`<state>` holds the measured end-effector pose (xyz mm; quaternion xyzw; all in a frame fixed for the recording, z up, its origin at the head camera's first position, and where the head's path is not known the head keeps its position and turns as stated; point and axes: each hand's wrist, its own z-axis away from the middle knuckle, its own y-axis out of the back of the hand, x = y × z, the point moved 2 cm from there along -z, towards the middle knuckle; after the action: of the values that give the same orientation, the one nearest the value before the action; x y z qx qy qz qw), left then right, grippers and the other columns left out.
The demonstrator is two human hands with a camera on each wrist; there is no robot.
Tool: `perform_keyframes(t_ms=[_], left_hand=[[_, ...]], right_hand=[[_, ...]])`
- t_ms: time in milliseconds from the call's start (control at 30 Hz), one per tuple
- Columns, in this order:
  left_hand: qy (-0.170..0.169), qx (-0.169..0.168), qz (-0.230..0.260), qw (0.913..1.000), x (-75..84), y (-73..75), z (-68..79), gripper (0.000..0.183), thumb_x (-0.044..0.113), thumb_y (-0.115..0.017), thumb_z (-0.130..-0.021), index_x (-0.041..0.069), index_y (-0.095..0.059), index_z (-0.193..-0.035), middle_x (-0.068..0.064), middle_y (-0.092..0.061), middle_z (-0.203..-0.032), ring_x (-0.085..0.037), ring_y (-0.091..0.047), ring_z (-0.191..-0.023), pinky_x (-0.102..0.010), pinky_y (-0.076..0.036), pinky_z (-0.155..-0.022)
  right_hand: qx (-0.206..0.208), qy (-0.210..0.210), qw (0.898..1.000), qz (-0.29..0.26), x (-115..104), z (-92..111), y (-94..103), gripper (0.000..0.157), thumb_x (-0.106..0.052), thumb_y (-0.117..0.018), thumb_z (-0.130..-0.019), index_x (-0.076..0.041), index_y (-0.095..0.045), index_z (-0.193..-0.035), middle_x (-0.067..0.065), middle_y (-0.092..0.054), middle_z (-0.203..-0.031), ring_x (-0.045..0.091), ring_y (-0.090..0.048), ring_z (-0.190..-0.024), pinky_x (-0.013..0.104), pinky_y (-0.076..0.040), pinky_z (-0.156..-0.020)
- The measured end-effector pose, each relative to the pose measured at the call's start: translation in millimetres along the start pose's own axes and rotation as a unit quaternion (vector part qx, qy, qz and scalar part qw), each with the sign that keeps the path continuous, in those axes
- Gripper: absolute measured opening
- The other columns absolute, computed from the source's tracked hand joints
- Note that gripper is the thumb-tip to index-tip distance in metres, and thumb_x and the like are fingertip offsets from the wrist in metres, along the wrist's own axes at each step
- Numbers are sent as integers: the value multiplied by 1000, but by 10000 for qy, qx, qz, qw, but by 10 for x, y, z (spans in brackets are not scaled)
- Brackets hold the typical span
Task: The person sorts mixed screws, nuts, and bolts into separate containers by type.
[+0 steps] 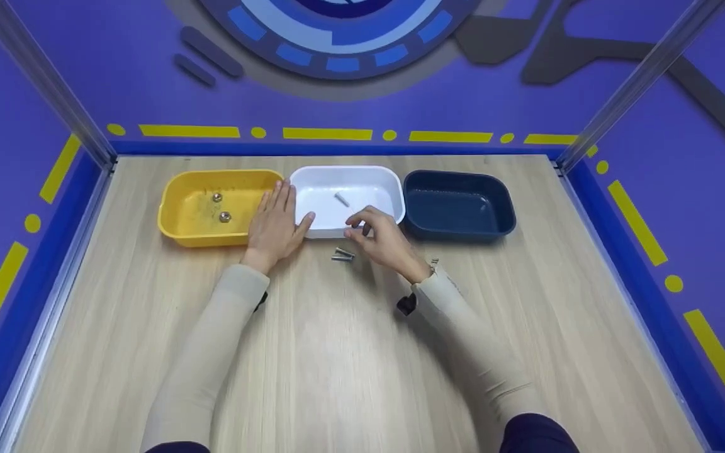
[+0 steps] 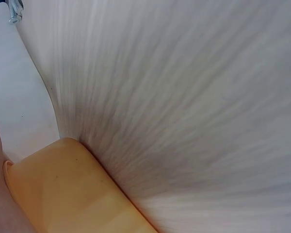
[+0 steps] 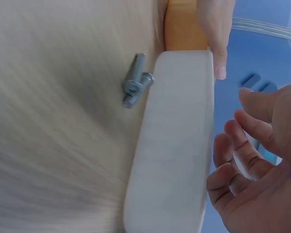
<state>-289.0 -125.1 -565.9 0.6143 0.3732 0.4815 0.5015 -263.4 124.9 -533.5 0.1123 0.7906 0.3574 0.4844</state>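
My left hand [image 1: 276, 221] lies over the touching rims of the yellow bin [image 1: 211, 240] and the white bin [image 1: 321, 233], fingers straight and thumb spread over the white one. Above the white bin's front edge is my right hand [image 1: 382, 239], its fingers loosely bent; the right wrist view shows nothing between thumb and fingertips. One bolt [image 1: 342, 199] lies inside the white bin. On the table before that bin, two silver bolts [image 3: 134, 80] lie one across the other. Two nuts [image 1: 224, 217] sit in the yellow bin.
A dark blue bin [image 1: 460, 236] stands right of the white one. Small metal pieces [image 1: 435, 261] lie on the wooden table [image 1: 337, 352] beside my right wrist, partly hidden. Purple panels [image 1: 362, 107] with metal corner posts enclose the back and sides.
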Motion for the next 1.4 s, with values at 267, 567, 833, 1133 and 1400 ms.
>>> perform_keyframes(t_ms=[267,567,833,1133,1400], left_hand=[[-36,144,-54,9999,1,16,-3,88,63,-20,-111,-3,-15,-169,-21,-13,-179,-34,-7,-167,-47,-6,-138],[4,63,2,10000,16,2,5,87,63,-21,-112,-2,-13,-169,-20,-9,-179,-33,-5,-168,-46,-3,-138],[8,149,134,9998,15,7,0,87,61,-26,-112,-4,-16,-168,-20,-11,-179,-34,-7,-167,-47,-6,-138],[33,50,84,9999,14,12,1,86,62,-23,-112,-2,-13,-169,-20,-9,-179,-34,-5,-167,-48,-6,-138],[52,-14,169,9998,13,20,12,86,62,-21,-112,-1,-11,-169,-18,-4,-180,-33,-3,-168,-45,0,-138]], right_hand=[[134,3,9999,-103,32,166,-70,20,-12,-82,-95,0,-77,-111,12,-75,-106,30,-72,-94,41,-60,-80],[-46,-147,9997,-207,122,295,-209,22,-7,-81,-94,2,-77,-114,12,-74,-103,26,-71,-90,38,-62,-78],[-132,-356,9987,-345,123,324,-240,23,-6,-81,-94,2,-77,-115,14,-72,-100,24,-71,-85,33,-62,-76],[-111,-514,9979,-366,177,345,-307,23,-6,-83,-92,1,-78,-114,14,-74,-103,24,-71,-87,28,-59,-78],[-176,-567,9981,-149,236,339,-357,21,-6,-85,-90,-2,-80,-111,12,-70,-98,23,-65,-87,25,-51,-75]])
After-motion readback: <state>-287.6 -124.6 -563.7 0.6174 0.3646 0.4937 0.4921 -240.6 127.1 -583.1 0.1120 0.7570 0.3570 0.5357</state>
